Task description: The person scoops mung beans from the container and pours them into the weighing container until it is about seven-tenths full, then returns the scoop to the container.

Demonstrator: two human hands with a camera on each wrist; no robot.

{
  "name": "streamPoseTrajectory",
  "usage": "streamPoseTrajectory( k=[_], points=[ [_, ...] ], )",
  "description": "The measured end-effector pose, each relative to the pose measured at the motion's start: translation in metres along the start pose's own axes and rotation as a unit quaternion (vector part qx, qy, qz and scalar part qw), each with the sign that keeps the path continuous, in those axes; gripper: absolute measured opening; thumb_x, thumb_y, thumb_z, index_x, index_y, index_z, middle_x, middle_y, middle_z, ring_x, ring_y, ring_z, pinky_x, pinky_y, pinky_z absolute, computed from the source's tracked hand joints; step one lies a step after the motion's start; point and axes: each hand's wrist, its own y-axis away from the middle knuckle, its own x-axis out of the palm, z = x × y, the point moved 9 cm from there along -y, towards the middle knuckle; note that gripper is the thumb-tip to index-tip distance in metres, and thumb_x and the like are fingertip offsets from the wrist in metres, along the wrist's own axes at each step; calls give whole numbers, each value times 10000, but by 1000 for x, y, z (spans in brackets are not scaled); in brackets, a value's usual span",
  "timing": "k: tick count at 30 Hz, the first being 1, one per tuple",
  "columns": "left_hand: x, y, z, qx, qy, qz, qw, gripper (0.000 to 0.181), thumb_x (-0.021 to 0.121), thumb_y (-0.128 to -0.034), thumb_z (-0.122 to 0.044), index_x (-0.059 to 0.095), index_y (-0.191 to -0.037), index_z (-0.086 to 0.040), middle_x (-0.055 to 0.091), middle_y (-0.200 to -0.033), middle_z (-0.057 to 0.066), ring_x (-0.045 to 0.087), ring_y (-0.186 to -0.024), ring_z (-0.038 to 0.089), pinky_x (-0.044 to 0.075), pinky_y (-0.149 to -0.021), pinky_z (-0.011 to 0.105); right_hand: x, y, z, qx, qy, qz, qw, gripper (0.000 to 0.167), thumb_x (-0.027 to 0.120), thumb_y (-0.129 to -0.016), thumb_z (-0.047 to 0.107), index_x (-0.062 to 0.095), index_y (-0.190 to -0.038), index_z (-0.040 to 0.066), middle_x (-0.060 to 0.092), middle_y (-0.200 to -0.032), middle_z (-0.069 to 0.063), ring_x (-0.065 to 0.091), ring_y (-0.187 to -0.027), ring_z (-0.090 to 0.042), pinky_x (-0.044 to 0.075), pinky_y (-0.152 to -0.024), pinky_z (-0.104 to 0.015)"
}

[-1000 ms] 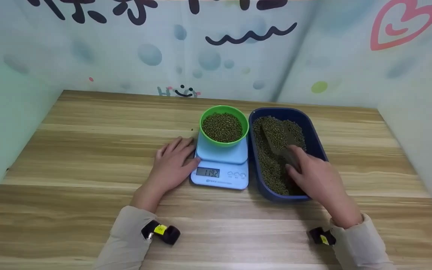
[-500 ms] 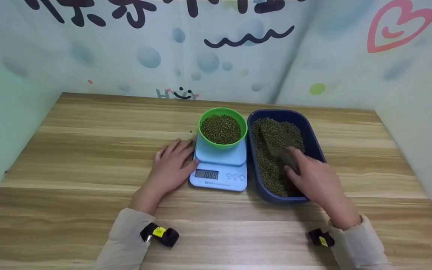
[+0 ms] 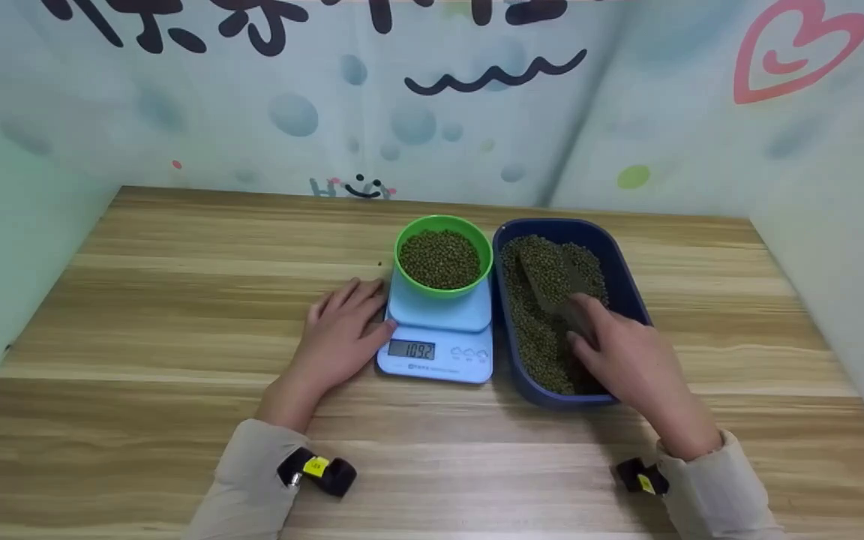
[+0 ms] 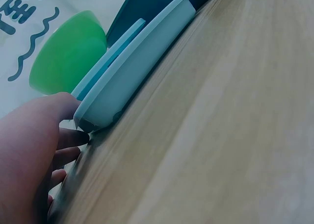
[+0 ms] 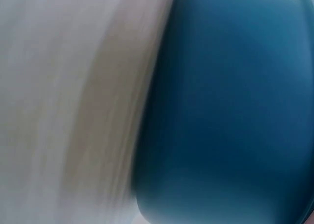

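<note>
A light-blue kitchen scale (image 3: 439,319) lies on the table with its display lit, seeming to read 109.2. On its platform stands a green bowl (image 3: 400,271) of small greenish-brown beans (image 3: 439,259). My left hand (image 3: 340,330) rests palm down at the scale's left side, its fingers spread and the thumb touching the edge. In the left wrist view the thumb meets the scale's corner. My right hand (image 3: 631,356) holds a dark scoop (image 3: 576,281) by its handle inside the navy-blue tub (image 3: 631,289). Beans lie in the scoop and around it. The right wrist view shows mostly the tub's outer wall (image 5: 230,106).
The wood-grain table (image 3: 177,300) extends to both sides and in front. A printed backdrop (image 3: 289,97) stands behind it. The tub sits close beside the scale's right edge. One tiny dark speck (image 3: 380,264) lies left of the bowl.
The scale's reading has dropped from about 119.2 to about 108.9, then 109.2. Both hands, the bowl and the scoop stay in place; the head view has shifted slightly.
</note>
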Motion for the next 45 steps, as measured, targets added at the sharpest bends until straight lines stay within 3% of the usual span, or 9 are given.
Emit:
streamPoseTrajectory(
  k=[26,33,45],
  points=[
    [0,1,-1,16,19,81,10000,555,344,-898,-528,400,-1353,-215,270,-1443,-25,103,-1341,226,46,-1023,476,0,1,-1,43,-42,8,10000,450,554,-860,275,447,-1273,132,640,-853,-93,568,-606,-245,424,-504,-453],
    [-1,1,-1,19,-14,0,10000,529,361,-903,-500,422,-1341,-211,291,-1433,-27,115,-1338,213,69,-1013,468,0,0,0,27,20,33,10000,460,552,-860,279,435,-1282,139,595,-720,-56,525,-532,-205,400,-453,-412],
    [1,0,0,22,14,50,10000,540,352,-903,-512,408,-1348,-212,275,-1440,-33,100,-1341,209,55,-1018,468,1,0,-2,63,8,42,10000,456,545,-864,292,439,-1279,137,634,-810,-99,569,-596,-255,418,-484,-449]
  ],
)
